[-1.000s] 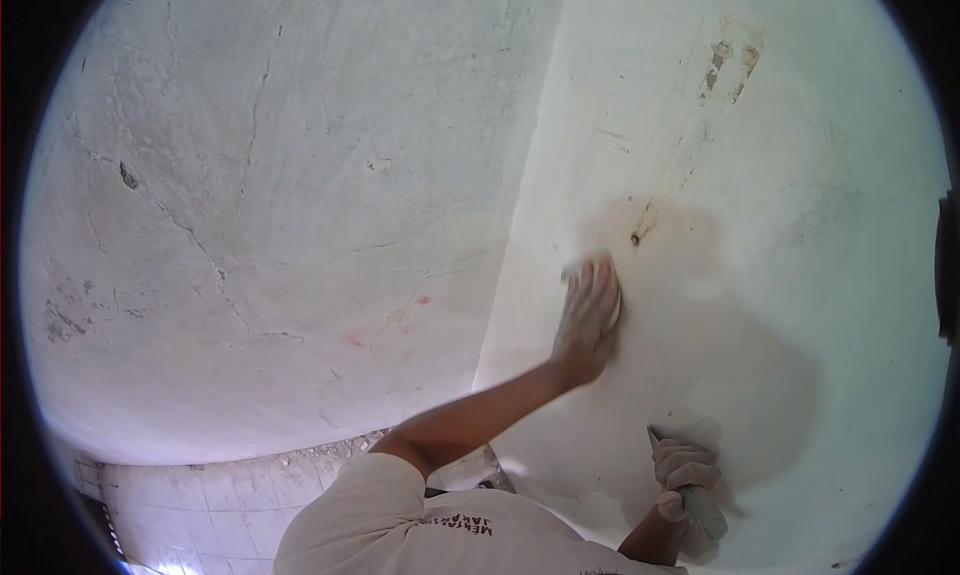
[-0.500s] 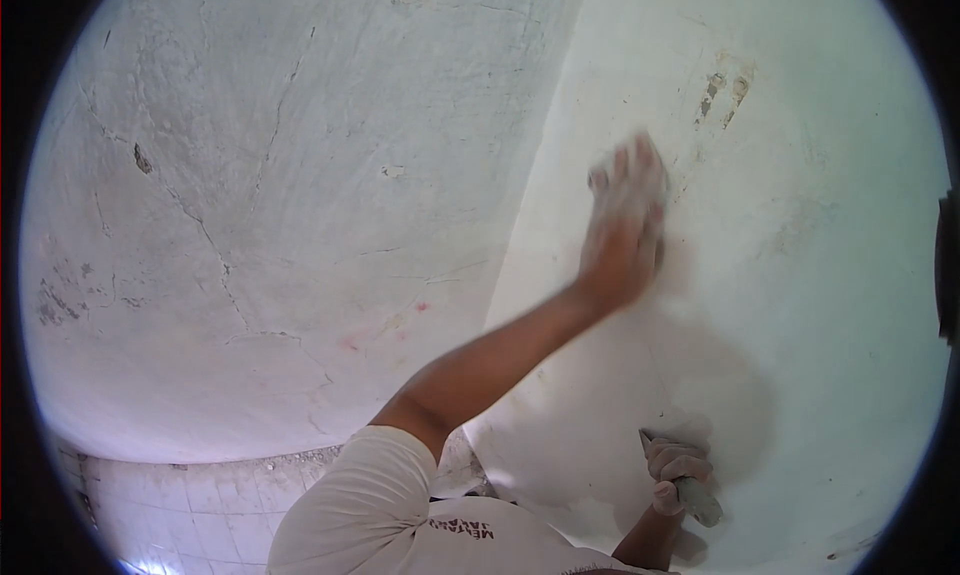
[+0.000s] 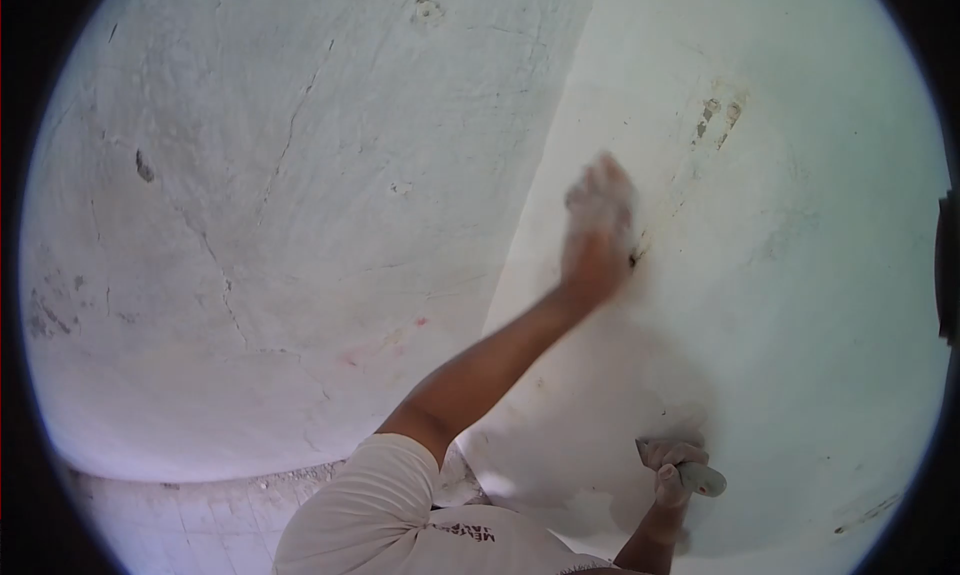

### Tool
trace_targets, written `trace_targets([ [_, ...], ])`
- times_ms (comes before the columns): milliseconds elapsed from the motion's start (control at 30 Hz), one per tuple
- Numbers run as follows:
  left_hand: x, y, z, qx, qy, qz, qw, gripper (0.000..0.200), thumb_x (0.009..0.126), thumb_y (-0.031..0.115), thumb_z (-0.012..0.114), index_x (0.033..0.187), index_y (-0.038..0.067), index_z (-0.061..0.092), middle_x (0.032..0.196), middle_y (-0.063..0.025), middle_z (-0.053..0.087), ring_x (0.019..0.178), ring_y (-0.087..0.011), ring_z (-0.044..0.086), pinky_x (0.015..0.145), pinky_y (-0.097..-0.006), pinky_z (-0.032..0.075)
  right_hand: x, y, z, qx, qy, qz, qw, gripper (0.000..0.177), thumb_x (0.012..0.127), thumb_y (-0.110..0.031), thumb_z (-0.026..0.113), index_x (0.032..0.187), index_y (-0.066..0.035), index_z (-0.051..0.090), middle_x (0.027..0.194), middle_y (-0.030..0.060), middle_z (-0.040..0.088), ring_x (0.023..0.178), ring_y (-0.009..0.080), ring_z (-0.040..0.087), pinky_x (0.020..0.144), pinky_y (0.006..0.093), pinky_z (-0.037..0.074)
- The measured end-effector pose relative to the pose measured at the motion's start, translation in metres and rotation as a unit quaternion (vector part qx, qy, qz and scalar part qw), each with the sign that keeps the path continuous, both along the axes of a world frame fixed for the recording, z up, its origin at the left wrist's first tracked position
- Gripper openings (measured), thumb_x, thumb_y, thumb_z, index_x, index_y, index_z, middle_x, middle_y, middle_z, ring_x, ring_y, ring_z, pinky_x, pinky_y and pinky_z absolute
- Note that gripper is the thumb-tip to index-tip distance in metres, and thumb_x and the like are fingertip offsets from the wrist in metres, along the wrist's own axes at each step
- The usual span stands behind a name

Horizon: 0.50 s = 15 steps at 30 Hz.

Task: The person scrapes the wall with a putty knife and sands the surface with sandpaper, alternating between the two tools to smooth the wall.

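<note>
My left hand [image 3: 600,215], dusted white, is stretched out against or just in front of the pale wall [image 3: 800,325]. Motion smears its fingers, so whether anything lies under them is hidden. Beside its wrist a small dark hole or crack [image 3: 633,261] marks the wall. Lower down, my right hand [image 3: 672,467] is closed around a putty knife [image 3: 702,479]. The knife's rounded grey handle sticks out to the right and its dark blade tip points left.
A grey, cracked wall [image 3: 300,225] meets the pale one along a slanting corner line. Damaged spots with holes [image 3: 715,120] show above and right of my left hand. Pale tiles [image 3: 180,515] and crumbled debris lie at lower left.
My left hand has moved left and slightly down across the wall, baring the small dark mark by its wrist. In my right hand the putty knife has tilted, its handle now more level.
</note>
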<state>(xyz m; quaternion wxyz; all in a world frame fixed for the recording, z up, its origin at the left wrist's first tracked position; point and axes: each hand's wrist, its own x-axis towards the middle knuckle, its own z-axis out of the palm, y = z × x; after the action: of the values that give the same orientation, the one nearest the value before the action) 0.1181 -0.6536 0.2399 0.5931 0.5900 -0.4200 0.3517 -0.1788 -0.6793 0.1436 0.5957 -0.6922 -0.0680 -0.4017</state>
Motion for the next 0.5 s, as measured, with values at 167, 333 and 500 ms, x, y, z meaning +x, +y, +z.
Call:
trace_targets([
  [167,0.018,0.011,-0.009,0.072,-0.085,-0.007,0.994,0.057,0.092,0.011,0.045,0.145,-0.002,0.031,0.151,-0.0224,0.029,0.139,-0.0469,0.024,0.114,-0.0553,0.018,-0.007,0.008,-0.017,-0.016,0.059,-0.107,0.992,0.042,0.077,-0.026,0.080,0.057,-0.007,0.048,0.050,0.0002,0.044,0.044,0.0117,0.038,0.044,0.0280,0.028],
  [333,-0.030,0.021,-0.016,0.097,-0.063,-0.097,0.989,0.048,0.100,0.013,0.032,0.146,-0.002,0.030,0.153,-0.0210,0.028,0.140,-0.0450,0.025,0.116,-0.0491,0.017,0.000,0.046,-0.011,0.137,0.045,-0.037,0.989,0.038,0.083,-0.023,0.075,0.061,-0.007,0.048,0.049,-0.0014,0.037,0.043,0.0106,0.028,0.042,0.0281,0.019],
  [500,0.016,0.011,-0.013,0.089,-0.071,-0.069,0.991,0.051,0.096,0.015,0.045,0.143,-0.002,0.034,0.152,-0.0197,0.029,0.140,-0.0467,0.023,0.113,-0.0529,0.023,0.004,0.072,-0.002,0.116,0.049,-0.077,0.989,0.034,0.084,-0.021,0.071,0.064,-0.009,0.048,0.049,-0.0013,0.037,0.042,0.0110,0.028,0.043,0.0289,0.021],
])
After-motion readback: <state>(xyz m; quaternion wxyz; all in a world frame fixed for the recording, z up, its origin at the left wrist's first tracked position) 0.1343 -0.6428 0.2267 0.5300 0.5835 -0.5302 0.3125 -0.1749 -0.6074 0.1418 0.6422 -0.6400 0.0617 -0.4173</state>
